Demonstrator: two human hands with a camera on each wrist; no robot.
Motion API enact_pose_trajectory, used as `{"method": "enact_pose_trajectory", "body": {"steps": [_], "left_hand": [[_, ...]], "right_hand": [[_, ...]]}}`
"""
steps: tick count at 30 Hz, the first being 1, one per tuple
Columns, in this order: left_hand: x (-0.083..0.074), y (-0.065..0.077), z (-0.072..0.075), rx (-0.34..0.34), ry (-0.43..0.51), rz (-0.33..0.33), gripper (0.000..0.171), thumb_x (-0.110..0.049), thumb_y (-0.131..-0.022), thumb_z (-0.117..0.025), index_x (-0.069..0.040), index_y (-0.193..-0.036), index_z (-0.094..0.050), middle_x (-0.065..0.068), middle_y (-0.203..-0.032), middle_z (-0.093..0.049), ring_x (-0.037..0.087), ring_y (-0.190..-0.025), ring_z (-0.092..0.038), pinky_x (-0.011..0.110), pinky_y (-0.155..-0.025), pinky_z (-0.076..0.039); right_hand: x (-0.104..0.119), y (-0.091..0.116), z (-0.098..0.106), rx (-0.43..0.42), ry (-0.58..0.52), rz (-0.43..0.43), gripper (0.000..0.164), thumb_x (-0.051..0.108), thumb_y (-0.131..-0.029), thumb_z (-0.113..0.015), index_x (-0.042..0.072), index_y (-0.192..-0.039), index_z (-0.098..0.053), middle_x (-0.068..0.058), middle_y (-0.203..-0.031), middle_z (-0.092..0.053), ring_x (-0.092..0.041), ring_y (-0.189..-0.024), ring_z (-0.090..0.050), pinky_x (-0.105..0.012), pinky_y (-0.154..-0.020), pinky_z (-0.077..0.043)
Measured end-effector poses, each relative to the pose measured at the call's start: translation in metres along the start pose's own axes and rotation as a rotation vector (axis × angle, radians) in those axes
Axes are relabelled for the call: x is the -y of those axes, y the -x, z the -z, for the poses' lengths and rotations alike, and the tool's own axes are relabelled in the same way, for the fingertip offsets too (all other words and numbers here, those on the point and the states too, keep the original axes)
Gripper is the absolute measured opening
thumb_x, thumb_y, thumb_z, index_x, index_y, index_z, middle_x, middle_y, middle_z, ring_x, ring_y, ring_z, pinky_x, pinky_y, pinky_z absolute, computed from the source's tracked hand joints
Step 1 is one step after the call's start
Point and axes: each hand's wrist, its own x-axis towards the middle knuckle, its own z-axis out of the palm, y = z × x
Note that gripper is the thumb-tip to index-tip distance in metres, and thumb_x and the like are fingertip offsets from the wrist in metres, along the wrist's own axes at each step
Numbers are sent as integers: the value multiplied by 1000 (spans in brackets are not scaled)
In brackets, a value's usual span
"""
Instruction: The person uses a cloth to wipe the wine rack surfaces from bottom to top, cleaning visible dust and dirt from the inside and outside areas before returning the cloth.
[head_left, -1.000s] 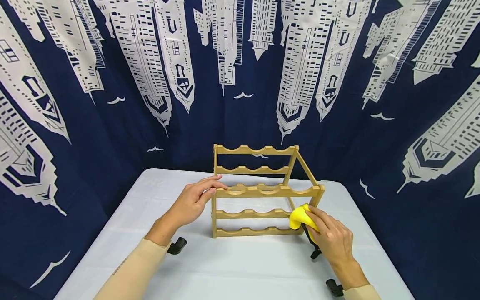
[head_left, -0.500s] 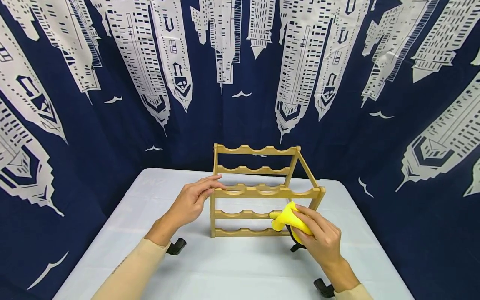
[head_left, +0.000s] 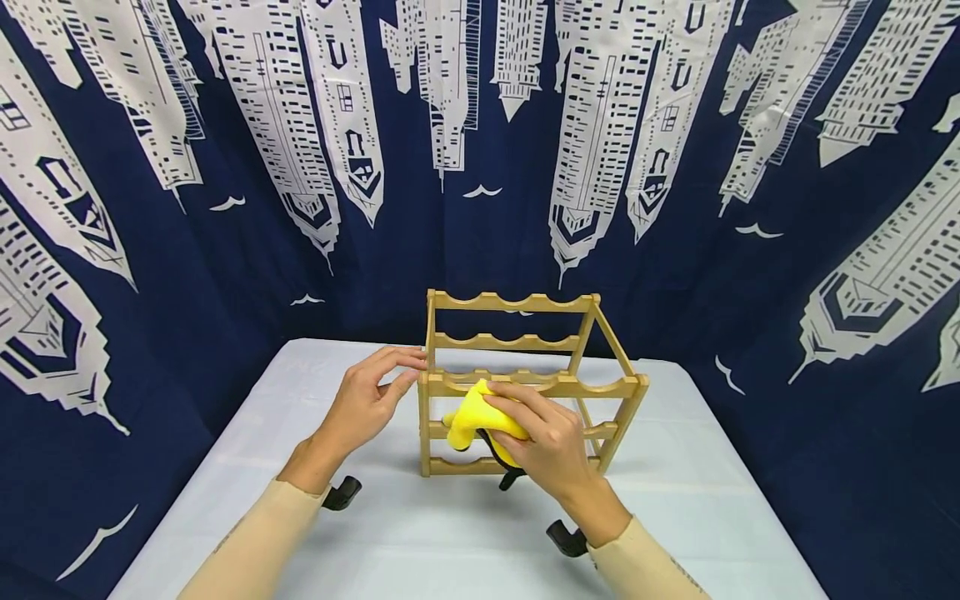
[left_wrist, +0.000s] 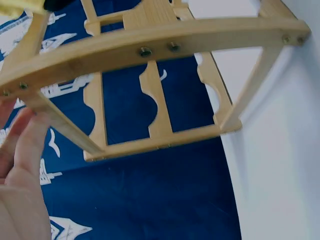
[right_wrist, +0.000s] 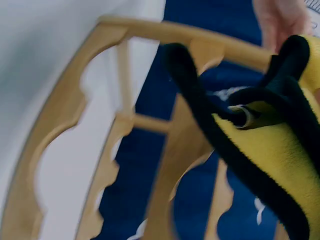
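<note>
A light wooden wine rack [head_left: 600,388] with scalloped rails stands on the table. My right hand [head_left: 555,437] grips a bunched yellow cloth [head_left: 480,417] with black edging, in front of the rack's left part. In the right wrist view the cloth [right_wrist: 270,150] hangs in folds and overlaps the blurred rails. My left hand [head_left: 367,400] is at the rack's upper left front corner, fingers extended and fingertips right at the wood. The left wrist view shows its fingers [left_wrist: 31,140] beside the rack's side frame [left_wrist: 115,45].
A white cloth covers the table [head_left: 420,542]. Behind it hangs a dark blue curtain [head_left: 450,242] printed with white upside-down buildings and birds. A black wrist mount shows under the left wrist [head_left: 342,493] and another beside the right wrist [head_left: 566,537].
My right hand has moved left with the cloth, from the rack's right end to its left part. My left hand has shifted slightly left, off the top of the front rail.
</note>
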Motion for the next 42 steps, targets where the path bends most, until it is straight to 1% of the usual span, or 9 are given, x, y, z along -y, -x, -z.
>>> {"method": "enact_pose_trajectory", "body": {"steps": [2, 4, 12, 17, 25, 28, 32, 36, 42], "left_hand": [[0, 0, 3, -26, 4, -2, 20, -7, -113, -76, -12, -129, -87, 7, -142, -83, 31, -138, -79, 36, -102, -71], [-1, -1, 7, -22, 2, -7, 18, -7, -112, -79, -11, -126, -88, 6, -137, -85, 30, -131, -82, 36, -102, -71], [-5, -6, 17, 54, -6, 41, 15, -13, -114, -77, -13, -122, -89, 4, -135, -86, 30, -132, -82, 42, -105, -71], [-6, -7, 19, 54, 1, 44, 13, -14, -115, -76, -14, -118, -89, 5, -135, -85, 31, -130, -82, 42, -105, -71], [-11, -9, 16, 47, -15, 58, 16, -13, -116, -74, -15, -108, -87, 4, -130, -85, 27, -122, -83, 44, -104, -72], [-11, -10, 13, 37, -25, 45, 14, -14, -115, -76, -15, -106, -85, 7, -129, -84, 25, -116, -83, 38, -102, -73], [-12, -11, 8, 18, -21, 24, 8, -14, -111, -83, -15, -103, -82, 11, -128, -81, 22, -108, -83, 29, -100, -72], [-15, -13, 6, 9, -6, 15, 9, -15, -106, -89, -14, -102, -81, 10, -123, -79, 22, -109, -83, 29, -101, -72], [-19, -15, 3, 27, 1, 21, 12, -11, -102, -93, -15, -100, -82, 3, -111, -78, 22, -109, -84, 36, -101, -73]], "right_hand": [[5, -12, -9, 35, 2, -6, 57, 3, -76, -110, 9, -128, -88, -8, -132, -87, -29, -110, -89, -42, -89, -75], [10, -24, -17, 68, 17, -20, 55, 7, -78, -110, 10, -127, -88, -6, -134, -86, -27, -112, -89, -40, -91, -75], [21, -52, -39, 163, 90, -86, 50, 20, -81, -111, 14, -125, -89, 1, -129, -86, -18, -96, -88, -29, -74, -71], [25, -53, -44, 130, 151, -97, 52, 18, -75, -114, 15, -120, -90, 3, -122, -88, -18, -85, -87, -29, -65, -68], [24, -30, -53, -6, 318, 37, 51, 17, -73, -114, 13, -117, -89, -1, -116, -88, -18, -88, -87, -29, -70, -70], [19, -21, -51, -29, 343, 56, 50, 14, -73, -114, 12, -116, -89, 0, -115, -89, -18, -84, -86, -30, -68, -70], [12, -17, -39, -4, 354, 45, 50, 15, -75, -114, 14, -119, -90, 0, -120, -89, -20, -85, -86, -32, -71, -71], [10, -19, -25, 38, 311, -33, 54, 19, -73, -115, 16, -121, -91, 0, -122, -89, -22, -87, -87, -33, -69, -71], [11, -21, -8, 80, 239, -158, 56, 12, -73, -113, 16, -124, -91, 1, -124, -88, -23, -89, -88, -34, -65, -69]]}}
